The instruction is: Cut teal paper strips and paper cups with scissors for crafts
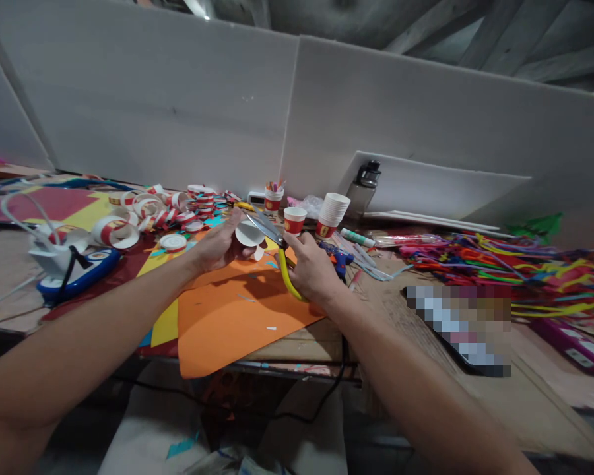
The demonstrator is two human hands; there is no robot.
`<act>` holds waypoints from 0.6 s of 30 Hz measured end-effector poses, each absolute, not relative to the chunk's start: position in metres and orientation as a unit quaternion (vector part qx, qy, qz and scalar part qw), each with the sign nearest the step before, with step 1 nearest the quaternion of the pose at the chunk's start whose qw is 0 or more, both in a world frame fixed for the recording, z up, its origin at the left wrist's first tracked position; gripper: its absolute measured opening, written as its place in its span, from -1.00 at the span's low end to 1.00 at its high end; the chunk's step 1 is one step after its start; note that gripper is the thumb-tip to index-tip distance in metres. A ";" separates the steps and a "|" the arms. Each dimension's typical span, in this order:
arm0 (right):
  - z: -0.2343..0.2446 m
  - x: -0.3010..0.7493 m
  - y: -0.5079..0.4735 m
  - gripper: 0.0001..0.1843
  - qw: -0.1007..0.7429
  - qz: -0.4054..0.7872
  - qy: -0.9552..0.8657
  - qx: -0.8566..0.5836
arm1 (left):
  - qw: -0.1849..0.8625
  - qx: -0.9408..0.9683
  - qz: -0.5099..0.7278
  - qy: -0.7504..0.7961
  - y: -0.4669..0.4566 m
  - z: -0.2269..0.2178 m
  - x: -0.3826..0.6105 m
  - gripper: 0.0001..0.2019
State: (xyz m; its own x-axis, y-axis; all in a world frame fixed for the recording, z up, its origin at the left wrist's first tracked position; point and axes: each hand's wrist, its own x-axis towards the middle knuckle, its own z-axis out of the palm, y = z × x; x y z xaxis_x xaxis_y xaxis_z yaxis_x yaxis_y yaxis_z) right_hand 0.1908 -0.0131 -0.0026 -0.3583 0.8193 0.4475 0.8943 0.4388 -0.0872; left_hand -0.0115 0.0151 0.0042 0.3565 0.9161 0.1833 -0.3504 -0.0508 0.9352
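Observation:
My left hand [218, 245] is closed on a small white paper cup piece [250, 233], its round pale face turned toward me. In my right hand [313, 267] are yellow-handled scissors [288, 277], their blades parted and reaching left to the edge of the cup piece. A small curled white flap hangs under the piece. Both hands are above orange paper [237, 316] on the table. Just beyond the right hand stand a single red and white paper cup [294, 220] and a tilted stack of paper cups [333, 210].
Cut cup rings [116, 231] are heaped at the left, near a blue power strip [82, 272]. A blue glue gun [340, 258] lies right of my hand. Colorful pipe cleaners [515, 264], a blurred-out dark device [458, 330] and a bottle [364, 191] occupy the right side.

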 end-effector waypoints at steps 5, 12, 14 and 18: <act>-0.001 0.191 -0.013 -0.49 0.203 -0.091 -0.821 -0.525 | 0.627 0.535 0.496 0.274 0.016 0.004 -0.013 -0.39; -0.001 0.190 -0.013 -0.51 0.205 -0.084 -0.823 -0.523 | 0.623 0.555 0.487 0.259 0.020 0.000 -0.016 -0.38; -0.002 0.190 -0.013 -0.51 0.206 -0.084 -0.824 -0.521 | 0.623 0.558 0.485 0.257 0.021 -0.001 -0.017 -0.37; -0.002 0.191 -0.012 -0.55 0.207 -0.086 -0.826 -0.517 | 0.621 0.565 0.480 0.254 0.021 0.000 -0.018 -0.34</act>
State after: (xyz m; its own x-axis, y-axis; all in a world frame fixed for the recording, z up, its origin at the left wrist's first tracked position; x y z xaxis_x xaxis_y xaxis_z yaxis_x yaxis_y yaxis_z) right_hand 0.1906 -0.0123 -0.0016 -0.3789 0.8187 0.4316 0.8900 0.4502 -0.0727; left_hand -0.0184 0.0215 -0.0001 0.4099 0.8836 0.2265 -0.3093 -0.0989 0.9458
